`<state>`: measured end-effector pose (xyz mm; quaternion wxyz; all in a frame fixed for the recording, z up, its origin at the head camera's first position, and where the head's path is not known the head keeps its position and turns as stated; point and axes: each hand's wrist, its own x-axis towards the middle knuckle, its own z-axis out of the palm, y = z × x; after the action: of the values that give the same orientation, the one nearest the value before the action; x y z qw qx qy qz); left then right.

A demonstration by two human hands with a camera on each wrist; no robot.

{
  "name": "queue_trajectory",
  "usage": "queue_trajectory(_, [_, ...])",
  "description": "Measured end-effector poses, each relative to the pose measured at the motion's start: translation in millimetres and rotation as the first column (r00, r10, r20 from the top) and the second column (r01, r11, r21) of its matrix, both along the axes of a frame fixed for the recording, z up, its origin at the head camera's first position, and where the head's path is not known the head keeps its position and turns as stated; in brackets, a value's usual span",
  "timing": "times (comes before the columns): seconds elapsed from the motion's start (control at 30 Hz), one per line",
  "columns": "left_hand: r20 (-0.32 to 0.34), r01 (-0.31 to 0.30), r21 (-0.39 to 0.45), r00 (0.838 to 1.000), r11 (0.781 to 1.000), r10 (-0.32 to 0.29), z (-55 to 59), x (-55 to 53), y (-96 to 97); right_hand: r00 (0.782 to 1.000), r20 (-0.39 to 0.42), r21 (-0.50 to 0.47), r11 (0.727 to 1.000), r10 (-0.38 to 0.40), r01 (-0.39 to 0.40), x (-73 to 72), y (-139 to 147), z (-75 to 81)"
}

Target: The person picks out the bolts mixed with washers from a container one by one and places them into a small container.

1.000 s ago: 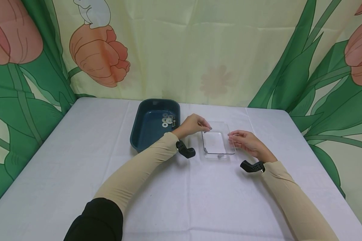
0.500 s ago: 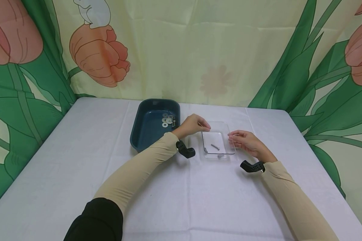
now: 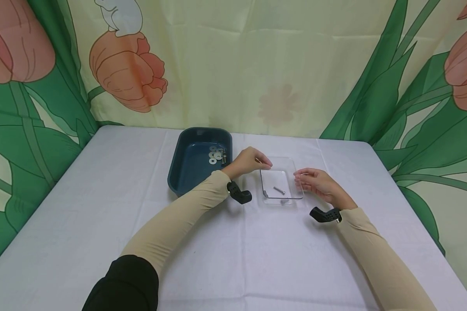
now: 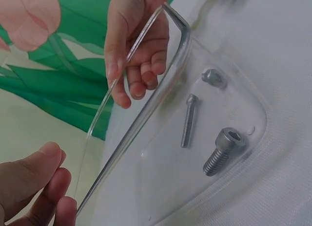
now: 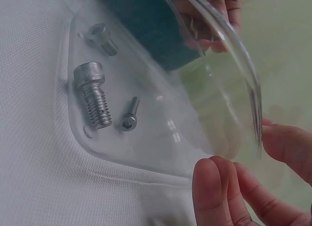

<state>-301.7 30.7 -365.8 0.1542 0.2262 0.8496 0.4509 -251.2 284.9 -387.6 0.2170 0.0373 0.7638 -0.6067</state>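
Observation:
My left hand (image 3: 252,162) hovers by the left rim of a clear plastic box (image 3: 283,198), fingers loosely bent. Nothing shows between its thumb (image 4: 41,160) and fingertips. On the other side, my right hand (image 3: 322,185) grips the box's wall, with the thumb (image 5: 290,148) and fingers on opposite faces. Inside the box lie three socket-head bolts: a thin one (image 4: 189,121), a thick one (image 4: 224,150) and a short one (image 4: 213,78). In the head view only the thin bolt (image 3: 279,190) shows clearly.
A dark blue tray (image 3: 188,172) stands left of the box, holding several pale washers (image 3: 213,161) and some metal bolts (image 3: 223,157) at its right side. White cloth (image 3: 257,250) covers the table. A flower-print curtain (image 3: 233,65) hangs behind it.
The thin bolt has left my left fingertips and dropped into the clear box, where it shifted slightly. Both hands stay in place.

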Motion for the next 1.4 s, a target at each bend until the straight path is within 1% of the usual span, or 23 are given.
queue_trajectory(0.3, [-0.013, 0.001, -0.006, 1.0, 1.0, -0.001, 1.7, -0.8, -0.5, 1.0, -0.001, 0.007, 1.0, -0.001, 0.001, -0.2, -1, 1.6])
queue_trajectory(0.4, [-0.018, -0.008, -0.005, 1.0, 1.0, 0.008, 4.4, -2.2, -1.5, 1.0, -0.003, 0.013, 1.0, -0.001, 0.001, -0.7, -1, 1.5])
queue_trajectory(0.5, [-0.021, -0.014, 0.001, 1.0, 1.0, 0.014, 11.3, -2.6, -3.4, 1.0, -0.002, 0.011, 1.0, 0.001, -0.001, -1.8, -1, 1.0])
queue_trajectory(0.7, [-0.051, 0.009, -0.006, 0.999, 1.0, -0.01, 30.0, 0.6, -10.4, 1.0, -0.006, 0.009, 1.0, 0.002, -0.002, -2.6, -1, 1.6])
queue_trajectory(0.97, [-0.093, 0.053, 0.022, 0.994, 0.998, -0.051, 51.2, 11.3, -28.7, 1.0, -0.016, -0.004, 1.0, 0.005, -0.005, -0.6, 0, 1.3])
queue_trajectory(1.13, [-0.123, 0.059, 0.023, 0.991, 0.998, -0.055, 58.9, 14.9, -42.8, 1.0, -0.015, -0.015, 1.0, 0.004, -0.004, 0.8, 1, 0.5])
queue_trajectory(1.4, [-0.161, 0.069, 0.017, 0.985, 0.997, -0.066, 65.3, 16.0, -70.7, 1.0, -0.004, -0.016, 1.0, 0.003, -0.003, 0.8, 2, -0.8])
